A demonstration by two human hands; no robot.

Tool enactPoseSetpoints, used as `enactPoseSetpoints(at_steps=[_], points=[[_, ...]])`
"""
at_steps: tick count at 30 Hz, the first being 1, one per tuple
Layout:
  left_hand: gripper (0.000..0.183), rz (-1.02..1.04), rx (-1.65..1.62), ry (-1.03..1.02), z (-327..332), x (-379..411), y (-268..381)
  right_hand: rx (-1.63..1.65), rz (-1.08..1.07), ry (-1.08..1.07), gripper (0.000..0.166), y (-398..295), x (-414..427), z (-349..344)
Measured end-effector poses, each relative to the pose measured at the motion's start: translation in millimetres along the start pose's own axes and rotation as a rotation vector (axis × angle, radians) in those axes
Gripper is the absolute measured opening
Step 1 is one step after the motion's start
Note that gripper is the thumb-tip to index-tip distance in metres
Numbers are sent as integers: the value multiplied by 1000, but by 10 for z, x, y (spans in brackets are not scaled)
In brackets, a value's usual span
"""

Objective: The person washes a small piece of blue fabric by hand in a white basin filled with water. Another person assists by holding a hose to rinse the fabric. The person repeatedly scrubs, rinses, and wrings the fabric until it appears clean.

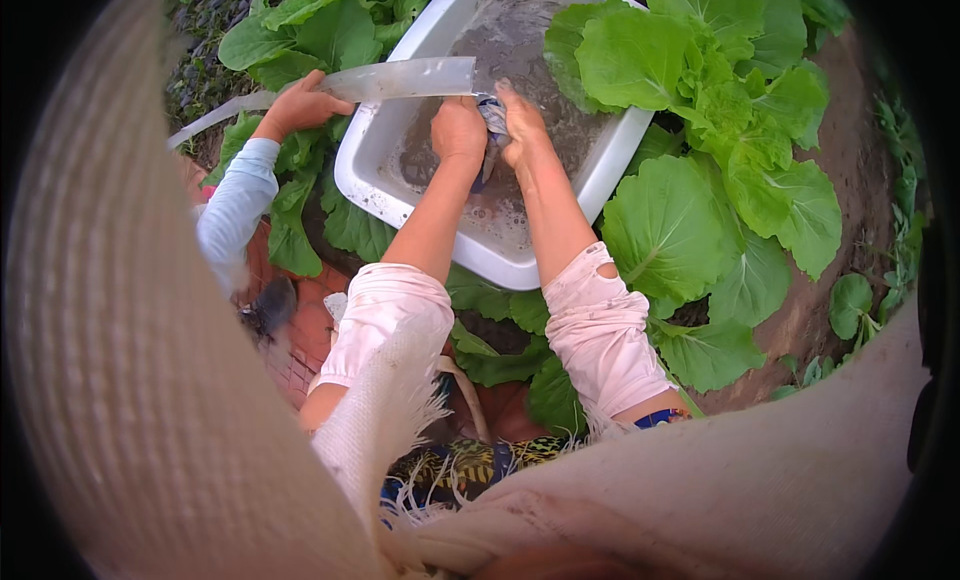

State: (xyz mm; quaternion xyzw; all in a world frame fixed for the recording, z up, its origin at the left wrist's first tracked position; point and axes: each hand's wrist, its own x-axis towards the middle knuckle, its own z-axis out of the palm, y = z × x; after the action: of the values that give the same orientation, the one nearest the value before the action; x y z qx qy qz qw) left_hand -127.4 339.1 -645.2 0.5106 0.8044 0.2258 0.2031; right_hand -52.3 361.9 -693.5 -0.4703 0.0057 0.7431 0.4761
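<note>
Over a white plastic basin (360,160) of murky brown water, both my hands are on a wet blue-and-white cloth (493,118). My left hand (459,129) is closed in a fist around one side of it, just under the mouth of a clear flexible hose (420,77). My right hand (522,122) has the other side between thumb and fingers. A little water shows at the hose's mouth, close to the cloth. The cloth's lower end hangs down between my wrists; the part inside my fists is hidden.
Another person's hand (304,105), in a light blue sleeve, holds the hose at the left. Large leafy green plants (667,227) crowd around the basin, some leaves over its right rim. Red paving (311,317) lies at lower left, bare soil (847,205) at right. Woven hat brim and fringed fabric block the near view.
</note>
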Motion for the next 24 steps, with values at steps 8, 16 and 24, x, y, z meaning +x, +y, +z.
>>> enactPoseSetpoints(at_steps=[8,16,24], points=[[36,252,-142,-74,89,-558,258,-39,-255,153,39,-62,206,-405],[31,-432,-920,-424,-167,-165,279,588,-183,-272,40,-383,-94,-161],[59,474,-86,-75,-220,-1008,284,87,-364,-216,46,-143,138,-397]])
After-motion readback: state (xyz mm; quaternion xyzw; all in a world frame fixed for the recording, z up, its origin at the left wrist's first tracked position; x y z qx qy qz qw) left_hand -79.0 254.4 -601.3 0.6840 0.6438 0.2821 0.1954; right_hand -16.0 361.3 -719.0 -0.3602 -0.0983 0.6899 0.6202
